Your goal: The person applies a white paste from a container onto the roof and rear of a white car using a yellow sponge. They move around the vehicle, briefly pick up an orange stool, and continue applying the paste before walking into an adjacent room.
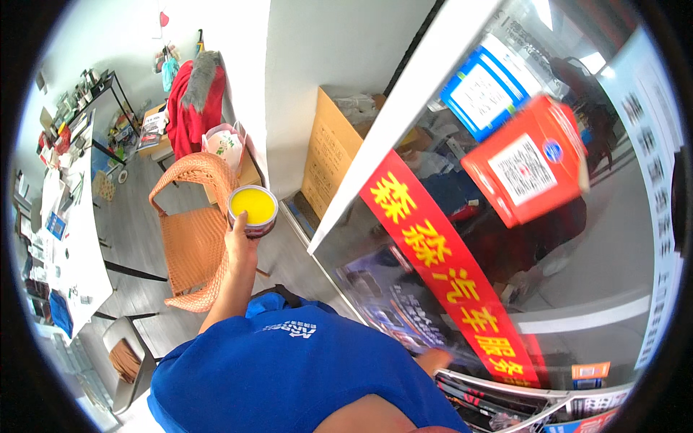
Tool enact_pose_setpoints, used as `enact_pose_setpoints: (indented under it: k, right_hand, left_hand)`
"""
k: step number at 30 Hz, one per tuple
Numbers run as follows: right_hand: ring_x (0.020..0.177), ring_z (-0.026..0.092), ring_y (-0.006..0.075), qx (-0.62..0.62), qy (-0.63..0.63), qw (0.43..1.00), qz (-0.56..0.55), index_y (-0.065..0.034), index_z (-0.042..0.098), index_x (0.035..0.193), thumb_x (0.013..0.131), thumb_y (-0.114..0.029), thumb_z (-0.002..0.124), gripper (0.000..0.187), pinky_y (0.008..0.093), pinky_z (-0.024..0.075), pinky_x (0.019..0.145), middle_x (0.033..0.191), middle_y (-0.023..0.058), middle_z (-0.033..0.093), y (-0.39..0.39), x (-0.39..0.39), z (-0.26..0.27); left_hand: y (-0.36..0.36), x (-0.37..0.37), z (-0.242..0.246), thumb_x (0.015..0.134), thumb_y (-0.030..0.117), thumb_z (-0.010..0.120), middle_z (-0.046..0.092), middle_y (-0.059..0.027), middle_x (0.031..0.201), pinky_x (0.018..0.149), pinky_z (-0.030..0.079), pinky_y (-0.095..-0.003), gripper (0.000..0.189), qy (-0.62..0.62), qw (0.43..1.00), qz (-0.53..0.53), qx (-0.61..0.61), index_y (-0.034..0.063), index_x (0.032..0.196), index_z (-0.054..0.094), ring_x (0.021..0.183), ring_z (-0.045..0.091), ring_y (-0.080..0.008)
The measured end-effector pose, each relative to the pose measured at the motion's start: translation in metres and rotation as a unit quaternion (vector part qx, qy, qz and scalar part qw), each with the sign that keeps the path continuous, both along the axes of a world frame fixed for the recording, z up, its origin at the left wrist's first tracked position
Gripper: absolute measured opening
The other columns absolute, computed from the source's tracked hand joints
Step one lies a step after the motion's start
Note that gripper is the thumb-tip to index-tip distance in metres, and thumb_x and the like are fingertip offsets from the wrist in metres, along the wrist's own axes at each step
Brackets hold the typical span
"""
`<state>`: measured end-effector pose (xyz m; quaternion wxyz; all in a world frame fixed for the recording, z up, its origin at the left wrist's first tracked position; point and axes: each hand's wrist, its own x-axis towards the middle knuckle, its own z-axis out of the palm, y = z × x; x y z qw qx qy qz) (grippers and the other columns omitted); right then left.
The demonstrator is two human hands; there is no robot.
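My left hand (243, 246) grips a short round tin (261, 231) by its near side, with the thumb over the rim of its yellow top (253, 203). Whether that top is a lid or the contents, I cannot tell. The tin is held up in front of me, overlapping the edge of an orange woven armchair (195, 238). Beside my blue shirt, low on the right, my right hand (436, 358) shows only as a blurred patch of skin near a glass panel. Its fingers cannot be made out.
To my right stands a white-framed glass panel with a red banner (433, 249), a blue printed-code sign (482, 97) and a red box (522, 168). A cardboard box (330, 157) stands against the wall. On the left are a cluttered white table (89, 260) and a grey chair (127, 379).
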<state>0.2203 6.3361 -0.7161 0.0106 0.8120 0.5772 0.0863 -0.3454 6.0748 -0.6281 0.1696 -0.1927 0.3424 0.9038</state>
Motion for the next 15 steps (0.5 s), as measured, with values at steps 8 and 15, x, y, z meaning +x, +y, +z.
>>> enact_pose_setpoints:
  k: [8,15]
  right_hand:
    - [0.098,0.064,0.0211,-0.547,0.721,0.41,0.11,-0.0073,0.049,0.123,0.099,-0.034,0.052,0.036,0.0361,0.0496,0.08,0.113,0.011,0.064,-0.04,-0.361,0.004]
    - [0.094,0.064,0.0167,-0.351,0.743,0.539,0.186,-0.0044,0.05,0.126,0.098,-0.029,0.055,0.037,0.0292,0.051,0.079,0.113,0.0097,0.065,0.036,-0.416,0.041]
  left_hand:
    - [0.08,0.013,0.014,0.091,0.011,0.061,0.059,-0.0165,0.12,0.093,0.052,-0.0501,0.039,0.055,0.991,-0.102,-0.06,-0.0024,0.125,0.046,0.11,0.062,-0.0303]
    - [0.17,-0.009,0.027,0.092,0.015,0.063,0.062,-0.013,0.115,0.092,0.052,-0.0456,0.038,0.053,0.963,-0.26,0.04,-0.0014,0.124,0.048,0.105,0.064,-0.0261]
